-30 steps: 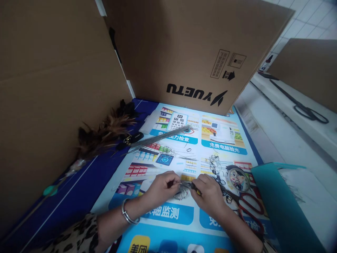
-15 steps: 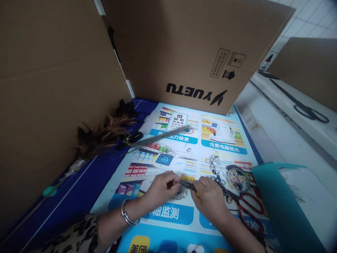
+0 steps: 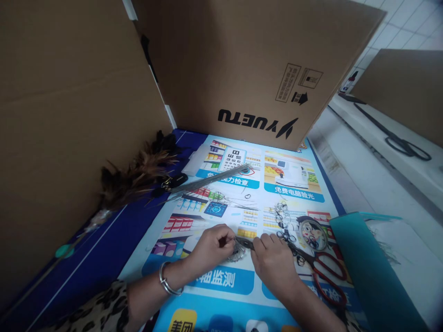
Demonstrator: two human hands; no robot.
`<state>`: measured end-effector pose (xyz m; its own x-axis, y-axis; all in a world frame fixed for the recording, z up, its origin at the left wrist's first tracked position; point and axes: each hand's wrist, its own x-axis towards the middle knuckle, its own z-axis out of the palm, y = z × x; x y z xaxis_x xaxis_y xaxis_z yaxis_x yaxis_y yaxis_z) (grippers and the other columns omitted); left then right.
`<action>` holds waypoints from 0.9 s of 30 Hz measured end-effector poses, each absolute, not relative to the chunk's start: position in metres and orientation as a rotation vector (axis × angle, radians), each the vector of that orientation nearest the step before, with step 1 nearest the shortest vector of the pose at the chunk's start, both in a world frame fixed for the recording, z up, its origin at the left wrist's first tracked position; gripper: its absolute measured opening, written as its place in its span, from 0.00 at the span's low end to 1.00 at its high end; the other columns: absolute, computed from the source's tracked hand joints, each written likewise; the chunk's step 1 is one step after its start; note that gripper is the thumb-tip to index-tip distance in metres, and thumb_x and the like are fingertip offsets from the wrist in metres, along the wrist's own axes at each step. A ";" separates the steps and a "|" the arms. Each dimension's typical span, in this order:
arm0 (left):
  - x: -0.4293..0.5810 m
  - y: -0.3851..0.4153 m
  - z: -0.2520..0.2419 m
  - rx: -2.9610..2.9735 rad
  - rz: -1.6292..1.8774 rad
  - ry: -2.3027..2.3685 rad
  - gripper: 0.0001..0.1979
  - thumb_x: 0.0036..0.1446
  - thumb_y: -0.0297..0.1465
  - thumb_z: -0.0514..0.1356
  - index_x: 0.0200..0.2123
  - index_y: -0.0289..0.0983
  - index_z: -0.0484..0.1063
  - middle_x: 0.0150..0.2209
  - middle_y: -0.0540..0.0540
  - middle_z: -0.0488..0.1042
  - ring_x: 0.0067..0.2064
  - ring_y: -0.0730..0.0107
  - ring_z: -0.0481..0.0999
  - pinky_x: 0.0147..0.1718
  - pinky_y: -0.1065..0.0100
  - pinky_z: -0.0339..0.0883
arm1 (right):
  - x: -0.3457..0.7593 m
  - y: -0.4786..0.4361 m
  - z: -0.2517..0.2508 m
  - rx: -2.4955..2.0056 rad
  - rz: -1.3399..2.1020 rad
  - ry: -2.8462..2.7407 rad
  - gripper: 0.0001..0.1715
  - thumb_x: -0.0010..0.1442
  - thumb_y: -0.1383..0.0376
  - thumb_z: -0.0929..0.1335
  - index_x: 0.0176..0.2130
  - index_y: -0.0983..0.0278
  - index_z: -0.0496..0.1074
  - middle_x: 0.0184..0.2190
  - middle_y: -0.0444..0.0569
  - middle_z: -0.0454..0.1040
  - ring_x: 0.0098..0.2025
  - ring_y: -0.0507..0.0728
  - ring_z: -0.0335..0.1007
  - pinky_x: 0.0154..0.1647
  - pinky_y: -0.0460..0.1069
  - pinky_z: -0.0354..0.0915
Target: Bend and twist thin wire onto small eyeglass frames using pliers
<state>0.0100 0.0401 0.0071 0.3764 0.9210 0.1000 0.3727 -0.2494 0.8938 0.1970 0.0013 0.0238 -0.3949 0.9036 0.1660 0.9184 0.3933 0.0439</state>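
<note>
My left hand [image 3: 215, 245] is closed in a pinch; whatever lies between its fingertips is too small to make out. My right hand [image 3: 275, 258] is wrapped round a pair of pliers [image 3: 246, 243], whose dark jaws point left and reach the left fingertips. Just below the jaws a wire piece [image 3: 237, 253] rests on the printed mat [image 3: 238, 221]. Small black and silver wire loops [image 3: 285, 221] lie beyond my right hand. Red-handled scissors [image 3: 328, 272] are to its right, beside a round clear dish [image 3: 312, 234].
A bundle of thin wires [image 3: 214, 179] lies farther back. Brown feathers [image 3: 136, 170] run along the left cardboard [image 3: 76, 101]. A printed cardboard panel [image 3: 249, 60] stands behind. At right are a teal box [image 3: 374, 272] and, on a ledge, black scissors [image 3: 404, 146].
My right hand's grip on the pliers has shifted slightly, and the yellow part of the handle no longer shows. The left hand has barely moved.
</note>
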 end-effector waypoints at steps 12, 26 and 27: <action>0.009 0.040 0.005 1.749 0.846 1.108 0.05 0.46 0.22 0.54 0.23 0.34 0.67 0.22 0.52 0.63 0.25 0.75 0.62 0.25 0.74 0.55 | 0.200 0.005 0.021 -1.668 0.125 -2.451 0.02 0.54 0.67 0.63 0.31 0.63 0.66 0.29 0.47 0.67 0.32 0.54 0.60 0.27 0.47 0.48; 0.007 0.043 0.006 1.289 0.763 0.866 0.08 0.53 0.32 0.56 0.27 0.33 0.63 0.21 0.54 0.58 0.23 0.79 0.55 0.23 0.75 0.52 | 0.203 0.015 0.017 -1.596 0.613 -2.277 0.15 0.57 0.62 0.61 0.22 0.64 0.57 0.20 0.41 0.60 0.23 0.48 0.57 0.22 0.43 0.46; 0.007 0.043 0.006 1.286 0.760 0.868 0.08 0.53 0.32 0.56 0.27 0.33 0.63 0.21 0.54 0.58 0.23 0.79 0.55 0.23 0.75 0.52 | 0.203 0.015 0.017 -1.593 0.611 -2.271 0.16 0.58 0.61 0.61 0.22 0.64 0.57 0.20 0.41 0.60 0.23 0.48 0.57 0.22 0.43 0.46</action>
<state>0.0070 0.0426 0.0060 0.4841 0.8671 -0.1179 -0.0022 0.1360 0.9907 0.2029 0.0154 0.0174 -0.3402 0.9404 0.0008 0.8129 0.2945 -0.5025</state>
